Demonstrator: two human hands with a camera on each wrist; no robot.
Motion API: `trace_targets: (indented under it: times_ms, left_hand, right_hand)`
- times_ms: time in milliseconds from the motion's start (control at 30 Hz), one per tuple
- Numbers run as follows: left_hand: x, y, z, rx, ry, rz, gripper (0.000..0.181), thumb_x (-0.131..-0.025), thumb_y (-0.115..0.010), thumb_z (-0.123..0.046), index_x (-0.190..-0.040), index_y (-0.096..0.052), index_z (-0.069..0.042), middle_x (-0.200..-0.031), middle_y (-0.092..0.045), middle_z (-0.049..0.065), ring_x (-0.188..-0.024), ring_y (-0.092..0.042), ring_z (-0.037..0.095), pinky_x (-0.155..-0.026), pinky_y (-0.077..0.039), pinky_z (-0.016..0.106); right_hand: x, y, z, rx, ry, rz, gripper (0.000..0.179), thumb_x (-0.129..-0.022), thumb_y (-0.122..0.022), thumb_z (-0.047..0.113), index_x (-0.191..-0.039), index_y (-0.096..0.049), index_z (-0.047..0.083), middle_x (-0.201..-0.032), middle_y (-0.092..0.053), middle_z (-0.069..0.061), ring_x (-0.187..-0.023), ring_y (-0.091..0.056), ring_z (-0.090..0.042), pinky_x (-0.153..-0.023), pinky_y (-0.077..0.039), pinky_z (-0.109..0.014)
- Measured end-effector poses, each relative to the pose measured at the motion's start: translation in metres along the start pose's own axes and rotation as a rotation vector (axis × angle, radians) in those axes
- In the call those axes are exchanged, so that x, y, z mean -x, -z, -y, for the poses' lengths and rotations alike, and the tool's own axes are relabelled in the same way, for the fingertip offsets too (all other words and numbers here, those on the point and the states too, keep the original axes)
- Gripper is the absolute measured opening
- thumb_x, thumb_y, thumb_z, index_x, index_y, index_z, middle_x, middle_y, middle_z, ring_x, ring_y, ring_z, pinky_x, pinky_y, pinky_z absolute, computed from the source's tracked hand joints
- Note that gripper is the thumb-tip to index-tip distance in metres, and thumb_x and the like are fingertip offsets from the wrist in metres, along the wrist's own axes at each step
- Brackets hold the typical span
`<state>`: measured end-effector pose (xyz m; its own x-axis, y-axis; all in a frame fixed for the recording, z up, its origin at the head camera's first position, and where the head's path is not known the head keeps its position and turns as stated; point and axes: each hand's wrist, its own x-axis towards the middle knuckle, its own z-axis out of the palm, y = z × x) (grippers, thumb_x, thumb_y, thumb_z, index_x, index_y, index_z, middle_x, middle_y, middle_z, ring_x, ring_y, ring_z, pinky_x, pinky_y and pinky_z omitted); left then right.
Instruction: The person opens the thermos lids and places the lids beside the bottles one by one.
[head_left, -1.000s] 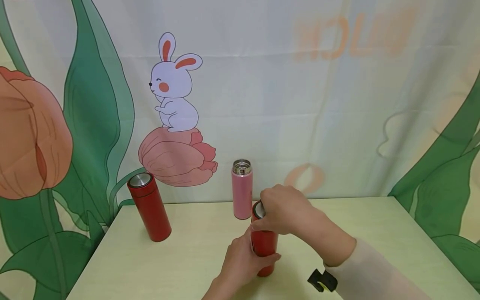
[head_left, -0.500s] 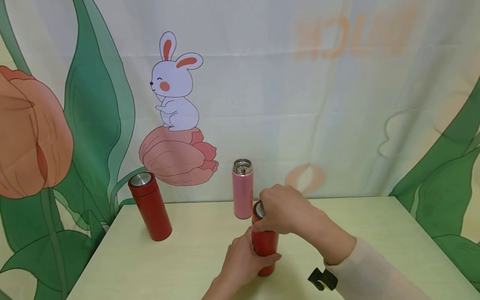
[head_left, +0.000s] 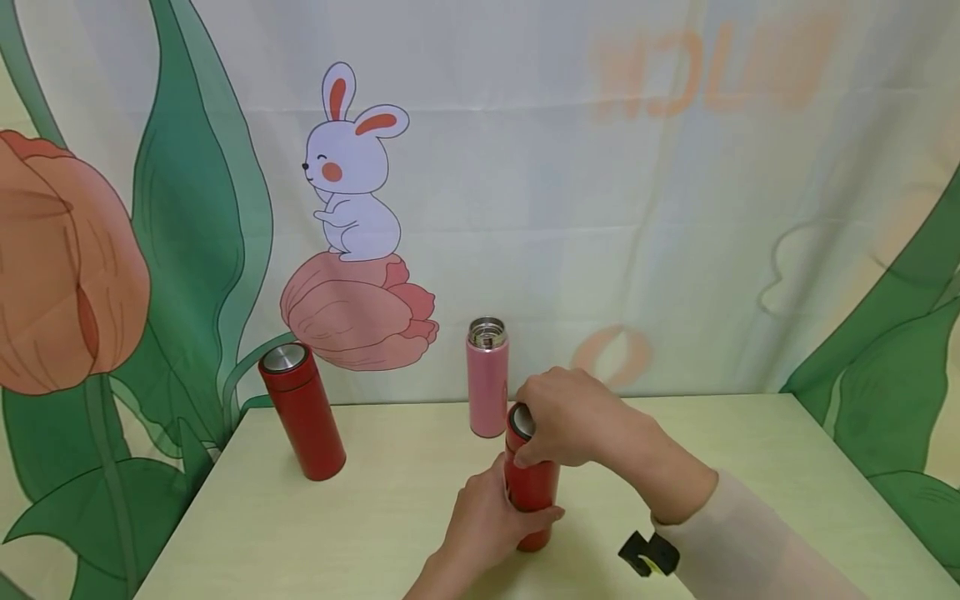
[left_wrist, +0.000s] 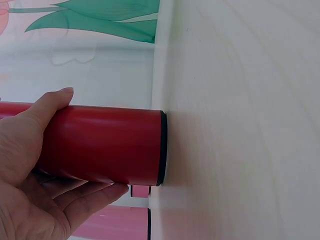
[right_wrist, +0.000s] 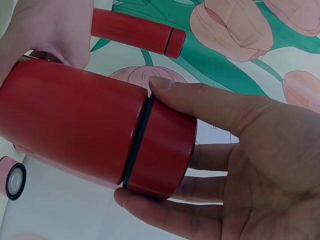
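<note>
I face a pale, creased cloth backdrop (head_left: 510,192) printed with a white rabbit (head_left: 367,218) on a pink tulip (head_left: 352,321), an orange tulip (head_left: 71,267) and broad green leaves (head_left: 187,208). Faint orange lettering (head_left: 694,73) shows high on my right. Below lies a pale, wood-grained tabletop (head_left: 405,467).

Cloth backdrop (head_left: 517,192): faint orange lettering (head_left: 718,71), right of the printed rabbit (head_left: 356,183), level with its ears. Blurred; some shapes resemble C and J. No word can be read.
</note>
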<state>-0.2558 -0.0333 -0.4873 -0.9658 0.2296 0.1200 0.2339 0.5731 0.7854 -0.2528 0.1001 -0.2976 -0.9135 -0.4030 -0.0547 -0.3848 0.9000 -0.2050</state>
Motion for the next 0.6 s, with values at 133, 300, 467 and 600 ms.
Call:
trace_targets:
  times_ms: [133,300,467,600]
  left_hand:
    - [0.0002,0.0000,0.0003,-0.002,0.004,0.002,0.069,-0.076,-0.088,-0.054,-0.127,-0.058,-0.019,-0.107,-0.075,-0.006,-0.096,-0.070,0.014,-0.084,-0.058,0.038]
    - [0.0004,0.0009,-0.0002,0.000,-0.008,0.012,0.070,-0.077,-0.088,-0.055,-0.127,-0.057,-0.018,-0.109,-0.075,-0.004,-0.098,-0.070,0.016,-0.085,-0.058,0.039]
    - [-0.0002,0.0004,-0.0005,0.009,0.011,0.014,0.070,-0.076,-0.088,-0.055,-0.128,-0.057,-0.019,-0.110,-0.075,-0.006,-0.099,-0.069,0.014,-0.087,-0.058,0.040]
    - [-0.0011,0.0005,-0.0001,0.013,0.017,0.022,0.070,-0.076,-0.088,-0.054,-0.128,-0.057,-0.019,-0.111,-0.075,-0.006,-0.100,-0.069,0.015,-0.089,-0.058,0.042]
  right_hand:
    - [-0.0001,0.0004,-0.0003,0.001,0.012,0.004,0.026,-0.077,-0.091,0.028,-0.090,-0.073,0.016,-0.077,-0.064,0.005,-0.074,-0.060,-0.015,-0.063,-0.052,-0.030]
    - [-0.0006,0.0008,-0.0007,0.000,0.019,0.016,0.027,-0.077,-0.092,0.027,-0.093,-0.074,0.015,-0.080,-0.065,0.004,-0.077,-0.060,-0.015,-0.065,-0.053,-0.031]
    - [0.0000,0.0020,-0.0010,0.001,0.033,0.034,0.032,-0.077,-0.092,0.025,-0.101,-0.075,0.014,-0.085,-0.068,0.004,-0.081,-0.062,-0.016,-0.069,-0.055,-0.031]
    - [0.0006,0.0029,-0.0016,0.004,0.048,0.047,0.034,-0.077,-0.092,0.021,-0.105,-0.075,0.015,-0.088,-0.069,0.004,-0.084,-0.063,-0.016,-0.072,-0.057,-0.032]
